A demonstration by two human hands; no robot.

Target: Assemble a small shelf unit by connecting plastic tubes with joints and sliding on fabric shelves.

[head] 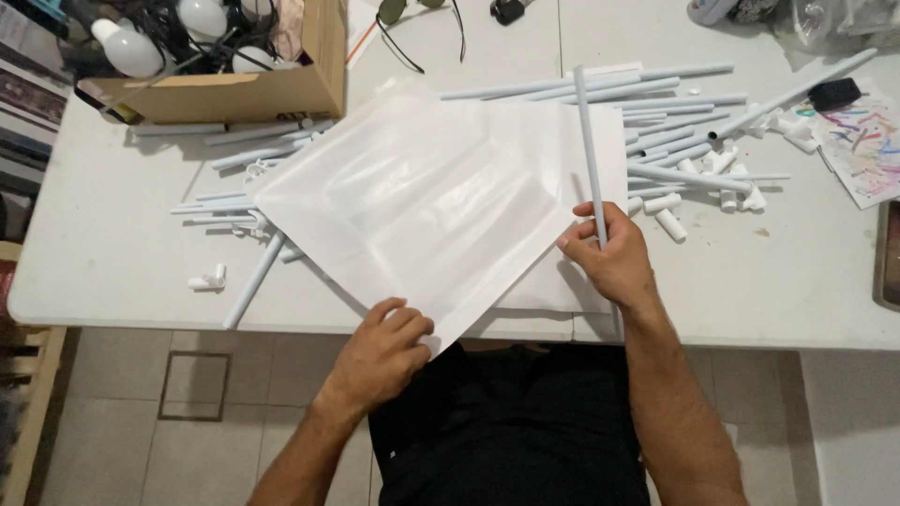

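My left hand point(382, 351) pinches the near corner of a large white translucent sheet point(422, 201) spread over the white table point(112, 253). A long pale grey tube point(587, 141) is gripped by my right hand point(611, 255) at the sheet's right edge; it runs away from me over the sheet toward the far side. A second white sheet point(544, 286) lies under the first one by my right hand.
Several grey tubes and white connectors point(689, 150) are heaped at the right, more tubes point(239, 215) at the left. A cardboard box point(234, 89) with light bulbs stands far left. A scribbled paper point(867, 150) and black eraser point(832, 94) lie at the right edge.
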